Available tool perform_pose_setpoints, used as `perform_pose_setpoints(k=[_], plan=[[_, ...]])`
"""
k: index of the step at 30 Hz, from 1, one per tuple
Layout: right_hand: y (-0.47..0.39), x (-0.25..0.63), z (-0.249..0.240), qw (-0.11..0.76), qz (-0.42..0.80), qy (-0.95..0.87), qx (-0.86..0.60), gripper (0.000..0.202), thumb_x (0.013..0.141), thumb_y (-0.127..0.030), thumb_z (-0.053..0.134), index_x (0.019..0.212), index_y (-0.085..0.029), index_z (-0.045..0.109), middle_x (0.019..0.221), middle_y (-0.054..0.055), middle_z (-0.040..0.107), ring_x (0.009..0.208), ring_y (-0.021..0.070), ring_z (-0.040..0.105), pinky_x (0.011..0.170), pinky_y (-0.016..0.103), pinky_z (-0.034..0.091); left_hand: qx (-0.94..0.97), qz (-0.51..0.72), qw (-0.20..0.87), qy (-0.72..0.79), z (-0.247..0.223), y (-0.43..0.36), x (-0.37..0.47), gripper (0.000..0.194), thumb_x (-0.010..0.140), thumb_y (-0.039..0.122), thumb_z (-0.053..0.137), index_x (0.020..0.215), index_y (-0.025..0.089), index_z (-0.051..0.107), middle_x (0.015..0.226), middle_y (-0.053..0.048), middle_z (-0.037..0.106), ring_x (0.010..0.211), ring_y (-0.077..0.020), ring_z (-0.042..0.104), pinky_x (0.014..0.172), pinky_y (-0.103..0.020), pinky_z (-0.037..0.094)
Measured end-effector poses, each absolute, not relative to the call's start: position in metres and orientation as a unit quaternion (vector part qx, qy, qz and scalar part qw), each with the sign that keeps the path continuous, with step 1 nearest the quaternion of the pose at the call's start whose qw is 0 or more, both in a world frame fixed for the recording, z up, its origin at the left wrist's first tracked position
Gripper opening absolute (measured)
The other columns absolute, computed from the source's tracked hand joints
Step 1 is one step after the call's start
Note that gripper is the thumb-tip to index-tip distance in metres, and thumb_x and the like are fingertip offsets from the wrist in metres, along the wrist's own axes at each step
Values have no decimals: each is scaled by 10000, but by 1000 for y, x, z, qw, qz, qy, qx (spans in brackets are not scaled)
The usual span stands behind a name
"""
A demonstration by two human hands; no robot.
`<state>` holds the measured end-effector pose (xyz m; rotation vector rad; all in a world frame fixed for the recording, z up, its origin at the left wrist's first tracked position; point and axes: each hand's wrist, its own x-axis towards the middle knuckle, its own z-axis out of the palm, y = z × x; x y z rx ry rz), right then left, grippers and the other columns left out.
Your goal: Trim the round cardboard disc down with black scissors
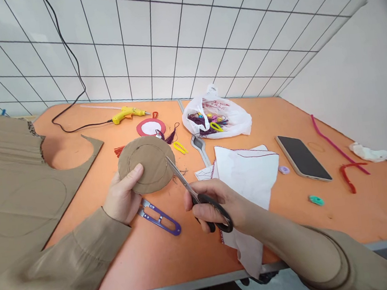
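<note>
Cardboard disc [154,168], bag [237,117] with purple strands [202,126]

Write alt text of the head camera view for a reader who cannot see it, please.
A person's left hand holds a cardboard disc while the right hand grips black-handled scissors, tips over the disc's right part. Around them on an orange table lie a yellow glue gun, purple snips, a white sheet and a phone.
</note>
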<state>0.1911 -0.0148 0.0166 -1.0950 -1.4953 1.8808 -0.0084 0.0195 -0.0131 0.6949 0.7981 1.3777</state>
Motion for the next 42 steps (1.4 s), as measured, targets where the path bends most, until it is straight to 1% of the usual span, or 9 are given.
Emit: perform_pose_setpoints(k=[6,10,16,24,28,31,33,37,42], plan=[[-13,194,17,253,680,-534,-434,324,652,-386,764,691,-158,537,495,-79,441,395,62,465,387,166,299,334,614,627,345,-15,21,-11,504,730,248,749,1220,203,644,1094,-87,732,1145,-314,612,954,-415,518],[-12,194,14,273,662,-534,-449,328,684,-398,741,649,-155,524,475,-88,399,365,40,410,367,161,272,327,610,628,355,-18,21,-9,512,723,261,756,1216,177,647,1089,-105,734,1143,-321,612,963,-418,511],[-16,187,13,271,681,-530,-426,286,698,-359,737,708,-160,532,458,-76,465,409,71,482,394,162,325,284,610,644,365,-16,22,-5,563,717,247,757,1258,183,613,1084,-99,736,1144,-315,616,979,-422,507],[-17,188,15,272,709,-524,-386,345,668,-411,769,744,-156,550,445,-65,502,394,85,481,391,184,324,188,614,672,368,-9,25,-5,314,811,135,628,1120,90,666,1022,-118,750,1122,-286,636,975,-391,524],[-17,190,10,275,726,-519,-359,429,702,-520,736,816,-148,557,466,-32,561,385,83,451,393,193,303,182,618,673,364,-9,25,-5,274,825,122,615,1091,96,679,1013,-114,754,1143,-270,627,958,-358,537],[-17,193,5,285,731,-522,-333,453,730,-553,717,848,-145,560,489,-24,570,394,85,442,406,203,301,186,624,669,359,-8,25,-5,264,829,120,613,1082,105,685,1027,-110,753,1175,-267,607,950,-341,543],[-17,194,4,283,729,-538,-315,469,750,-577,696,864,-142,561,523,-11,585,437,96,471,440,213,326,179,628,666,359,-6,28,-7,256,843,124,598,1083,109,686,1044,-107,750,1202,-264,587,956,-339,540],[-19,196,6,245,729,-579,-271,536,749,-633,671,907,-130,578,734,83,675,678,161,577,608,270,415,146,674,630,358,-1,37,-15,236,897,144,532,1070,157,692,1069,-63,749,1251,-226,547,966,-318,533],[-21,195,8,293,710,-561,-307,507,739,-588,713,907,-139,548,668,47,640,616,152,564,617,291,438,198,659,644,334,-1,35,-16,237,858,144,584,1057,182,707,1083,-59,745,1278,-240,520,939,-322,550]])
